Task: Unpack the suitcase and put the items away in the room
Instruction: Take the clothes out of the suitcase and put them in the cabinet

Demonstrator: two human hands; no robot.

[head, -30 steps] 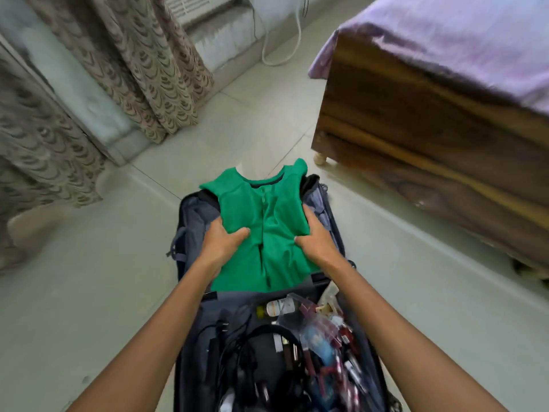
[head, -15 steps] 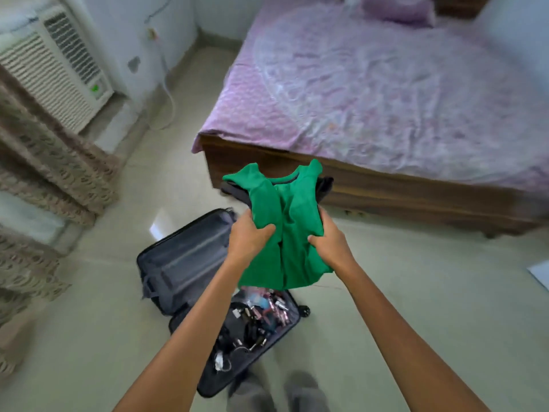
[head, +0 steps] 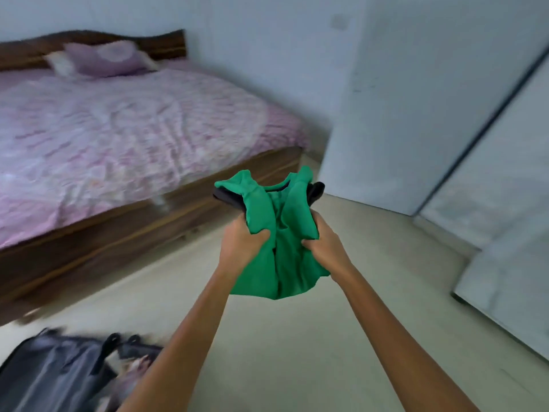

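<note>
The green garment [head: 282, 233] has been carried clear of the suitcase [head: 50, 373], which half a second ago lay open just beneath it and now sits at the lower left corner of the view. The left hand [head: 242, 237] and right hand [head: 322, 242] grip the folded bundle from either side, fingers curled under and thumbs pinching the green cloth on top. A dark garment [head: 225, 196] is folded beneath the green one, its edges showing at the far corners. The bundle is held in the air over the pale tiled floor [head: 297, 352], well apart from the suitcase, whose contents are too blurred to make out. To the left stands a wooden bed [head: 148, 221] with a lilac cover and pillow [head: 104, 58]; white panels [head: 401, 114] rise ahead and to the right.
</note>
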